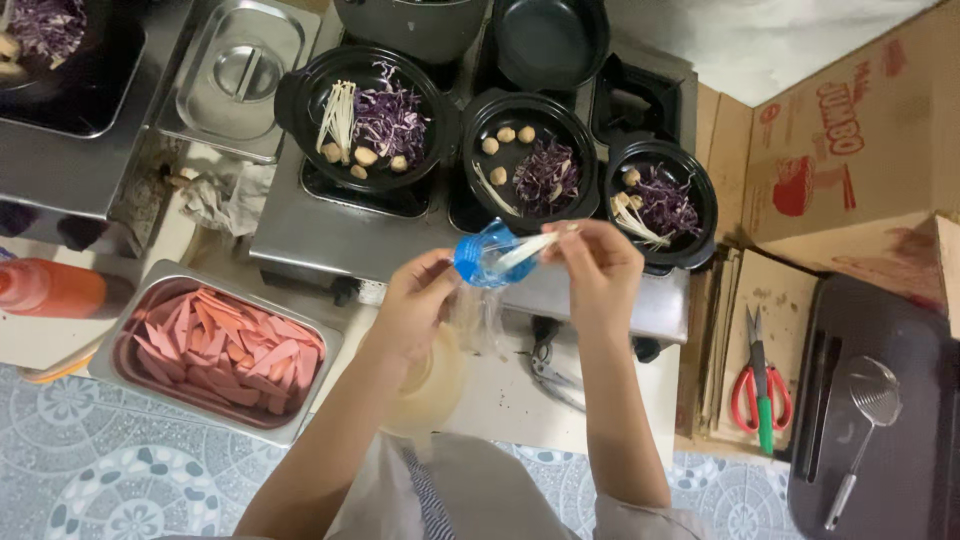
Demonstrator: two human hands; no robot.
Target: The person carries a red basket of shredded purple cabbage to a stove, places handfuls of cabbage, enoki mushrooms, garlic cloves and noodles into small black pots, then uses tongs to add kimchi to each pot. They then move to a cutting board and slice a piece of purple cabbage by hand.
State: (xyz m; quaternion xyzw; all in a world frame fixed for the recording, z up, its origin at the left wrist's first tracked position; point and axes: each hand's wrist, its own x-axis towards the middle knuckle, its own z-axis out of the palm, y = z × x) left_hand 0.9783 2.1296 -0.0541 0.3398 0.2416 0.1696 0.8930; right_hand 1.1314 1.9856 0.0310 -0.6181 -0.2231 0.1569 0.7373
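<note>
Above the worktop [500, 400], the left hand [415, 305] is closing its grip on a blue-printed clear bag [487, 256], while the right hand [598, 262] is pinching white mushroom strands [528, 249] at the bag's mouth. Three black pots [530, 150] of purple cabbage are sitting just beyond, a tray of sliced sausage [225, 350] to the left, red scissors [760, 385] to the right. The bag's lower part is blurring against the forearms.

Tray of pink sausage slices [225, 350] lower left; red-and-green scissors [760, 385], wire skimmer [868, 405] right; lidded steel pan [240, 75], contents unseen.
</note>
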